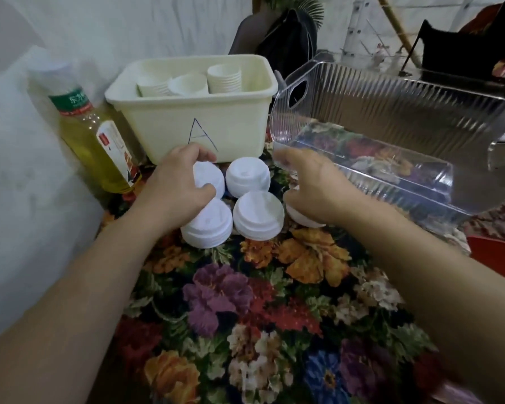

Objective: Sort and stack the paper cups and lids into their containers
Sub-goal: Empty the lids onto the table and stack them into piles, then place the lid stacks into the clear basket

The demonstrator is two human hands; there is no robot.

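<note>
At frame centre, a stack of white plastic lids [209,177] is being gripped by the left hand [177,183], fingers [200,153] curled round it. The right hand [312,185] is hovering with fingers spread, holding nothing, beside the clear ribbed plastic bin [391,112]. The stack is best being kept level while being carried into that bin.

Both bare arms reach forward. The left hand [177,182] has its fingers and thumb curled round something. The right hand [312,188] is raised, fingers loosely bent.
</note>
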